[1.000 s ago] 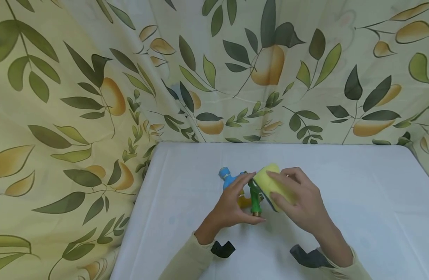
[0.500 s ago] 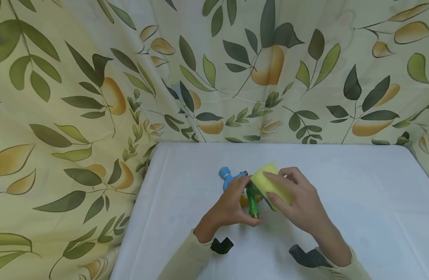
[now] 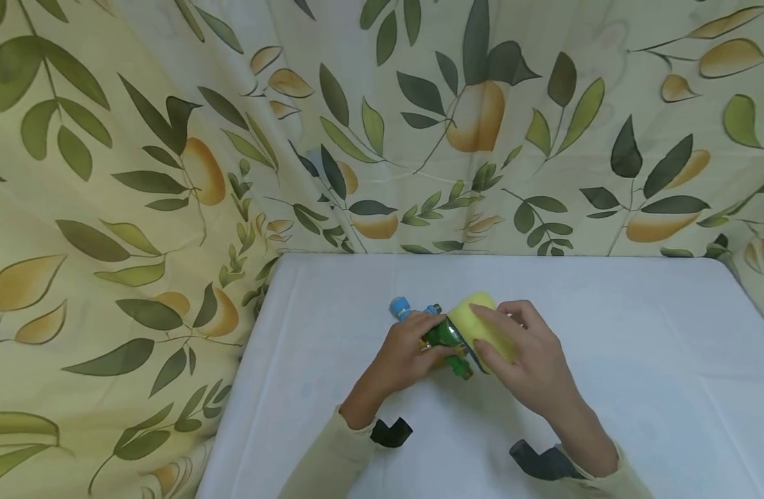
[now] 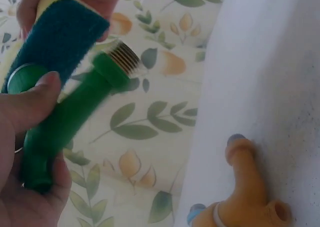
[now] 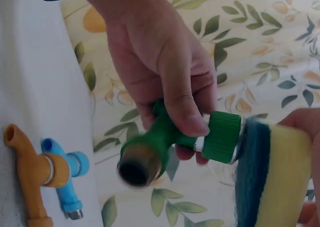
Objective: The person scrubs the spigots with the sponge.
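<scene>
My left hand (image 3: 402, 355) grips a green plastic tap (image 3: 446, 334) with a brass-coloured threaded end, held above the table. In the right wrist view the thumb and fingers close round its neck, behind the ribbed green knob (image 5: 223, 137). A yellow sponge (image 3: 482, 320) with a dark blue-green scouring side is pinched by my right hand (image 3: 534, 364). That scouring side (image 5: 252, 172) meets the end of the knob. An orange tap (image 5: 32, 177) and a blue tap (image 5: 70, 189) lie on the table beyond, partly hidden by my left hand in the head view.
A white-covered table (image 3: 656, 346) spreads under both hands. Leaf-patterned curtain cloth (image 3: 382, 125) hangs behind it and along the left side. Each wrist carries a dark strap-like piece (image 3: 547, 463).
My left hand has turned the green tap, its threaded end swinging toward the right. The left thumb has moved up from below that end onto the tap. The sponge stays at the knob.
</scene>
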Motion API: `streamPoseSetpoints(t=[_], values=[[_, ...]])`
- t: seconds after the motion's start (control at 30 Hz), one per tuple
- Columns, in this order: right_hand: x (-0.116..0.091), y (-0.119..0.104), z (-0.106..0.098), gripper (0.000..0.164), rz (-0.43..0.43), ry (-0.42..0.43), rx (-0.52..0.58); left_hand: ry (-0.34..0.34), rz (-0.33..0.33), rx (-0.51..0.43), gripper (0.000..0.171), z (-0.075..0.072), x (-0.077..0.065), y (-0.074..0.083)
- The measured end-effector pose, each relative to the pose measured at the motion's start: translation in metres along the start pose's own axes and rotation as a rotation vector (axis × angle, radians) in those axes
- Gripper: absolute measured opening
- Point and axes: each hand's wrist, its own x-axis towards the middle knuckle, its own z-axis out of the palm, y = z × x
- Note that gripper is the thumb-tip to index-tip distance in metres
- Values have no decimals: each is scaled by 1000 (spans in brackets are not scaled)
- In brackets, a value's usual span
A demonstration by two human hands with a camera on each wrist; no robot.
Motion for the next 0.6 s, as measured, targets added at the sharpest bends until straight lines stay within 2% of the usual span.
streamPoseSetpoints(t=[0.13, 0.27, 0.4, 0.6], values=[[-1, 2, 2, 49, -46, 10, -28, 106, -9, 35, 45, -2, 1, 0], [1, 3, 5, 42, -112, 65, -117, 172, -6, 92, 43, 0, 1, 1], [1, 2, 11, 37, -187, 125, -170, 224, -1, 168, 37, 1, 2, 4], [4, 1, 16, 40, -215, 191, -216, 274, 0, 255, 33, 2, 4, 8]])
